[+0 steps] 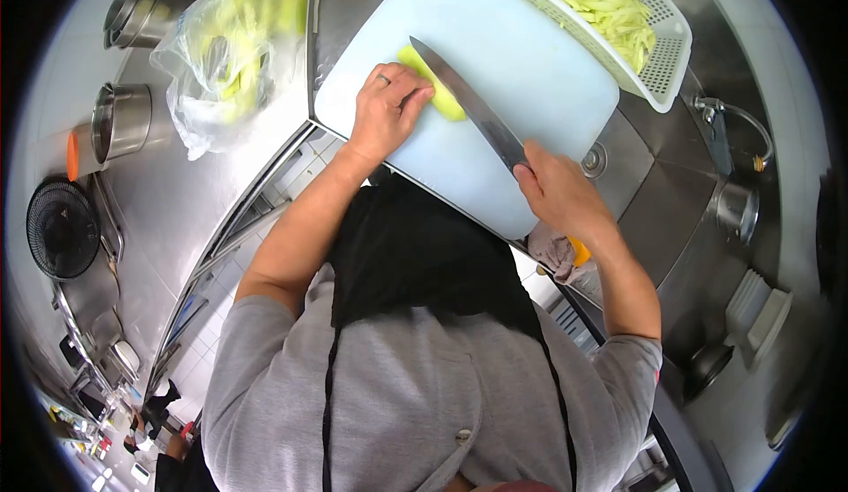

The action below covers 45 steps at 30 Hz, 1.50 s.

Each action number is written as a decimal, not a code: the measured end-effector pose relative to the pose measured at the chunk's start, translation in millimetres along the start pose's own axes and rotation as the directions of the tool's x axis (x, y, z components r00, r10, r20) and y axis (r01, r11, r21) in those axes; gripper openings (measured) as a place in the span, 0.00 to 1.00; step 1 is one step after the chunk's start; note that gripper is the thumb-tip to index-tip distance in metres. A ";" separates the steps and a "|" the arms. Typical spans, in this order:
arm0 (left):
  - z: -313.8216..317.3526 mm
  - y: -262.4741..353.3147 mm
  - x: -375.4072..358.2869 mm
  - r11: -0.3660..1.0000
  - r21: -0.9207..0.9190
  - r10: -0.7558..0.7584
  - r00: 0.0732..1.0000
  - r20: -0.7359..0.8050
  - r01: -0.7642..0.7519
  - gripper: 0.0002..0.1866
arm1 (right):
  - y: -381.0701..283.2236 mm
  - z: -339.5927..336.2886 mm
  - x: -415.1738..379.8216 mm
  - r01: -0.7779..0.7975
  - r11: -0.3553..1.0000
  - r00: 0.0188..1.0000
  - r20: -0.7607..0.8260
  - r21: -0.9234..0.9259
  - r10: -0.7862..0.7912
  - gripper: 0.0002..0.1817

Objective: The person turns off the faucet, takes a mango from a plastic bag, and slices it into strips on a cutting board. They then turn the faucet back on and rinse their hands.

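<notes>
A long pale green vegetable piece (448,102) lies on the white cutting board (521,59). My left hand (387,108), with a ring on one finger, presses its curled fingers on the piece from the left. In my right hand (558,187) is the handle of a large kitchen knife (473,108). The blade points away to the upper left and runs along the right side of the piece, against it or very close. What lies under my left fingertips is hidden.
A white perforated basket (664,86) of cut green strips (601,2) stands at the upper right, beside a sink (632,152) and tap (709,112). To the left are a plastic bag (234,59) of green vegetables and metal pots (124,121). A cloth (552,249) lies near my right forearm.
</notes>
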<state>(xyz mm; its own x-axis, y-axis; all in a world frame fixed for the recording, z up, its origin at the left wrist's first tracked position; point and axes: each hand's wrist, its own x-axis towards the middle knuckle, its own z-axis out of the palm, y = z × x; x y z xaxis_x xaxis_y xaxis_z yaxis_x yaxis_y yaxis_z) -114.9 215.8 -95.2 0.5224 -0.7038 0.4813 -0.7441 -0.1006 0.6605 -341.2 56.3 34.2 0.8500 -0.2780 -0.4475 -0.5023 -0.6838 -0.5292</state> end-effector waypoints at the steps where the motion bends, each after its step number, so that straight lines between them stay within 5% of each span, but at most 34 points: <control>1: -1.0 1.2 0.0 1.000 -0.002 -0.010 1.000 0.001 0.010 0.06 | -3.1 -1.5 0.8 -0.015 1.000 1.000 0.017 -0.002 0.015 0.11; 23: -1.9 0.7 -0.5 0.998 -0.061 -0.028 0.999 -0.045 0.026 0.06 | -16.3 20.7 33.6 -0.091 0.994 0.995 -0.022 0.063 0.093 0.13; 26: -2.7 4.2 -0.3 0.997 -0.063 -0.036 0.999 -0.035 0.034 0.06 | -8.7 57.4 56.5 -0.005 0.997 0.994 -0.104 0.082 0.013 0.13; 37: -4.9 -2.6 -2.4 0.999 -0.015 0.041 0.999 -0.014 -0.041 0.04 | -8.1 82.6 15.7 -0.044 0.994 0.975 -0.220 -0.097 0.022 0.10; 40: -3.7 -1.5 -2.0 0.998 0.060 0.002 0.998 0.068 -0.006 0.08 | -11.2 67.0 -4.0 -0.116 0.986 0.974 -0.208 -0.120 0.089 0.09; 45: -6.4 16.2 5.2 0.973 0.175 0.114 0.970 0.215 -0.153 0.16 | 0.1 74.4 -27.0 -0.158 0.987 0.934 -0.326 -0.007 0.147 0.10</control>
<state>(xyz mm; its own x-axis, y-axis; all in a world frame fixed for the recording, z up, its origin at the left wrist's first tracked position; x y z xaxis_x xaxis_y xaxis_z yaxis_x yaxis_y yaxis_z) -121.6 215.0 -78.3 0.3327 -0.8454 0.4179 -0.8764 -0.1136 0.4679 -376.0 113.9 -7.4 0.7719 -0.5797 -0.2610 -0.6290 -0.6362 -0.4468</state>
